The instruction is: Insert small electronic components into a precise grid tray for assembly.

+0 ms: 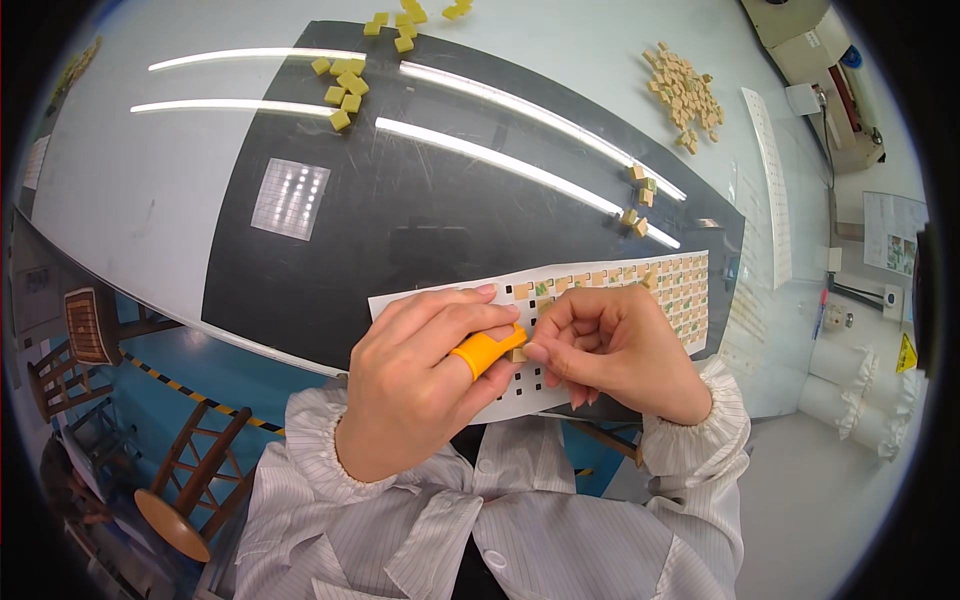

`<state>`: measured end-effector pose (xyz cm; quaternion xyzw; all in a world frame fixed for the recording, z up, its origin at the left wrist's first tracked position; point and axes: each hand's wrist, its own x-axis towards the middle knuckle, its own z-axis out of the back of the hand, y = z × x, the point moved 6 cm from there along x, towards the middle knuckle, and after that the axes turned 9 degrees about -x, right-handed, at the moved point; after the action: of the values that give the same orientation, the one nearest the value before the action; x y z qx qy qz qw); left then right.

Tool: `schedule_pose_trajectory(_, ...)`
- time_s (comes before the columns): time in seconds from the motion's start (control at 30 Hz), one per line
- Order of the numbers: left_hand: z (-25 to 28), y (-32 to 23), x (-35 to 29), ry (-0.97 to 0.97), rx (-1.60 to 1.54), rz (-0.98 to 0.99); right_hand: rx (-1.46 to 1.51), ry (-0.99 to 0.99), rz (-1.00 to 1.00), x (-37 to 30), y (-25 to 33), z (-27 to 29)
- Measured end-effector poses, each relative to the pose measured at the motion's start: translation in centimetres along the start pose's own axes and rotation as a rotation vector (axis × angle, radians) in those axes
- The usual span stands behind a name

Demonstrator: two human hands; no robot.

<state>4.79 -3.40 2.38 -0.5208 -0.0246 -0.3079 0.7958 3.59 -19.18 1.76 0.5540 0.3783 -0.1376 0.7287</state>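
Left hand (410,375): back upward, fingers bent and slanting toward the right hand; one finger wears an orange cover (490,347); wrist gathered in a striped elastic cuff.
Left grip: thumb and covered finger close about a small tan block (517,355); cannot tell whether they clamp it.
Right hand (625,350): curled inward, wrist bent, thumb tip beside the block, lower fingers folded under.
Right grip: thumb and forefinger near each other; whether they meet or pinch anything, cannot tell.
Block: where the two hands meet, over the perforated white sheet (545,398); largely covered by fingers.
Sheet: on the near edge of the dark panel (400,190); right part bears rows of tan squares (685,300); middle hidden by both hands.
Surface (190,200): pale; carries yellow blocks (403,44), some cut off at the upper rim, and a tan pile (685,90), too small to count.
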Motion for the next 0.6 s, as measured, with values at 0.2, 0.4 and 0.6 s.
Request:
schedule_pose_trajectory(0.2, 0.04, -0.03, 0.05, 0.003, 0.0, 0.003, -0.009, 0.002, -0.007, 0.01, -0.02, 0.0)
schedule_pose_trajectory(0.4, 0.02, 0.04, 0.05, 0.002, 0.0, 0.008, -0.005, -0.008, 0.003, 0.08, -0.2, -0.12)
schedule_pose_trajectory(0.6, -0.04, -0.03, 0.08, -0.004, 0.007, 0.017, -0.179, -0.113, 0.125, -0.12, 0.27, -0.42)
